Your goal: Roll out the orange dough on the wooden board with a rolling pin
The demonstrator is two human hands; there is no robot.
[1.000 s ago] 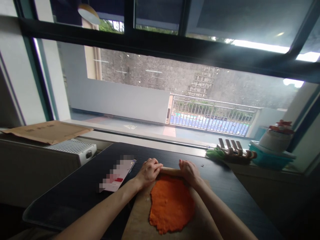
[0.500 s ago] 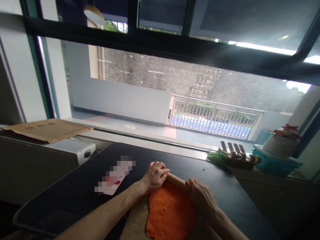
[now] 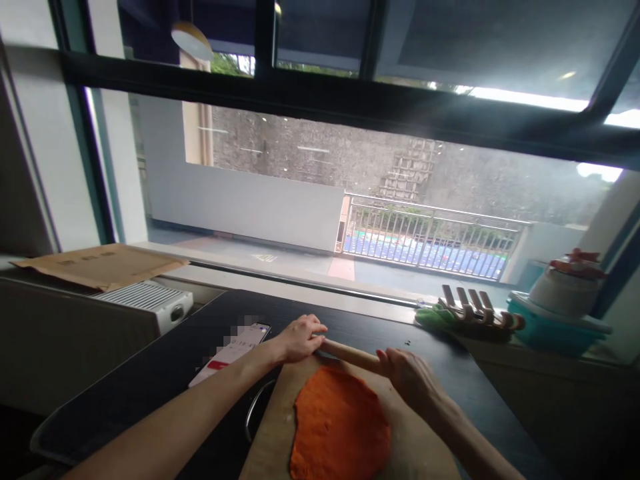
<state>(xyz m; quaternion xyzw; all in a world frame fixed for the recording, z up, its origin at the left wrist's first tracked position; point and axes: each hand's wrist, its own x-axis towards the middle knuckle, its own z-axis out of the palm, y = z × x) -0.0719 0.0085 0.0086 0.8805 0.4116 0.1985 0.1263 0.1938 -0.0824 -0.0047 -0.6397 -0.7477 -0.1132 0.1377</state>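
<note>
I am watching the left hand and the right hand, which are gripping the two ends of a wooden rolling pin, while the orange dough sheet is lying on the wooden board, on its near side. The pin is slanting, the right end sitting closer to the person, so I am thinking equal pressure would suit an even thickness.

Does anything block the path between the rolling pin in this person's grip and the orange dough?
Nothing visible does. The rolling pin, held by the left grip and right grip, is just beyond the far edge of the orange dough; only a strip of board shows between. The phone lies off to the left.
</note>
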